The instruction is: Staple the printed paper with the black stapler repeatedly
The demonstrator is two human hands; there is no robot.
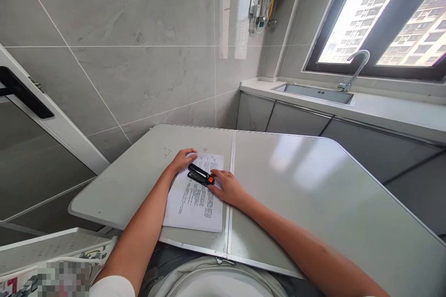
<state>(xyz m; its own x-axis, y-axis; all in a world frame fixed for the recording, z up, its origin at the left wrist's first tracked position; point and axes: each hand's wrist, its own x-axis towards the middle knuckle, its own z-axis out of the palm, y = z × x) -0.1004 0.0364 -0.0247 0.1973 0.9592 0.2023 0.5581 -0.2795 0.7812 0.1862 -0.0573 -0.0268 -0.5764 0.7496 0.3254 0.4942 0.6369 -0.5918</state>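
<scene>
A printed sheet of paper [195, 199] lies on the grey folding table [313, 185] in front of me. A black stapler [200, 174] with an orange end rests on the upper part of the sheet. My left hand [182, 159] lies at the sheet's top left corner, fingers curled down onto the paper beside the stapler. My right hand [228, 186] rests on the sheet's right edge, its fingers touching the stapler's orange end.
A counter with a steel sink [313, 93] and tap [355, 70] runs along the right under a window [383, 18]. Tiled walls stand behind the table. A dark glass door [31, 148] is at the left. A white ledge [49, 246] sits at lower left.
</scene>
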